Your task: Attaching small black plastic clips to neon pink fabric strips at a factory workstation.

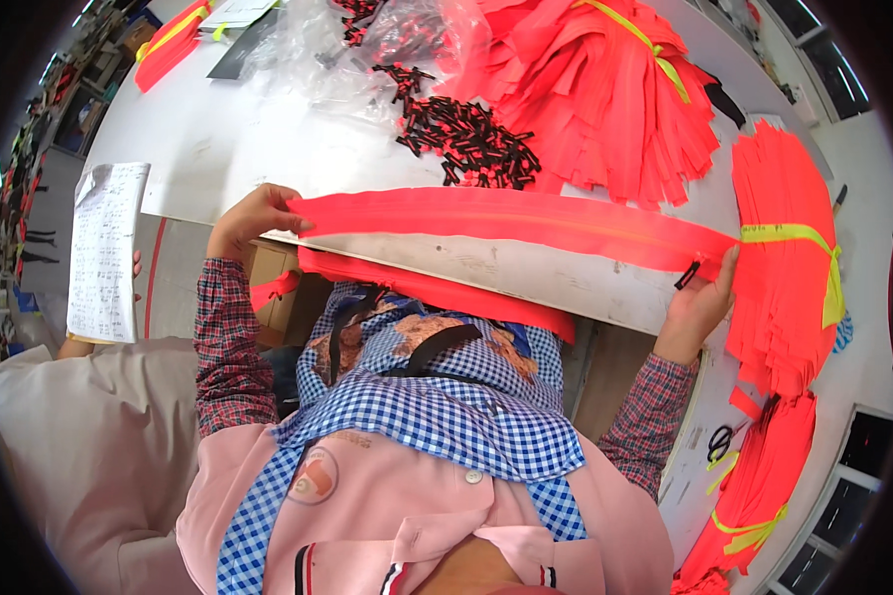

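Note:
A long neon coral zipper [506,223] stretches between my hands along the table's near edge. My left hand [253,220] pinches one end of it. The other end is gripped by my right hand [700,309], thumb raised beside the tape. A black zipper pull [687,275] hangs from the zipper close to my right fingers. Beyond the strip lies a heap of small black pulls with red bits [471,139]. More coral zipper tape [437,291] runs below the table edge, across my lap over a blue checked apron.
Coral zipper bundles tied with yellow ribbon lie at the back [585,109], at the right [784,188] and lower right [769,471]. Black-handled scissors [719,443] lie nearby. A clear plastic bag [313,59] rests behind the heap. At left, another person's hand holds a written sheet [109,253].

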Demonstrator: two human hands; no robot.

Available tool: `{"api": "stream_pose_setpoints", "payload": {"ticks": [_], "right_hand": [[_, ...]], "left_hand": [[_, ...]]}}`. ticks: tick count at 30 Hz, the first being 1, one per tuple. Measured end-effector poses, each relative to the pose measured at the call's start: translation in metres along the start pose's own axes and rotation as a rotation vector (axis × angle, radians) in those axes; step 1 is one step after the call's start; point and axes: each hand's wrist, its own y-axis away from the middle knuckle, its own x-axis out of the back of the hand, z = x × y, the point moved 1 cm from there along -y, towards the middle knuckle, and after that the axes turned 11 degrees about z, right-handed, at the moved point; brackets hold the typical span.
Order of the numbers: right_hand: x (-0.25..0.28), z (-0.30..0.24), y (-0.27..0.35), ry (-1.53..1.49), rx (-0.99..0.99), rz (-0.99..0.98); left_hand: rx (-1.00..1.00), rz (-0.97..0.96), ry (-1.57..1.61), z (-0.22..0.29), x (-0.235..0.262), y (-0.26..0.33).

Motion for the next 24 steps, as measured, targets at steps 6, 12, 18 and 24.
{"api": "stream_pose_setpoints", "payload": {"ticks": [6, 12, 18, 24], "right_hand": [[-0.014, 0.037, 0.075, 0.274, -0.095, -0.194], [-0.039, 0.099, 0.200, 0.565, -0.416, -1.089], [-0.072, 0.086, 0.189, 0.900, -0.242, -1.841], [-0.095, 0.052, 0.174, 0.296, -0.278, -1.224]], "left_hand": [[-0.410, 0.735, 0.841, 0.041, 0.008, 0.019], [-1.089, 1.272, 0.624, 0.133, 0.015, 0.082], [-0.822, 1.022, 0.171, 0.173, -0.010, 0.133], [-0.606, 0.325, 0.147, 0.158, -0.097, 0.078]]}}
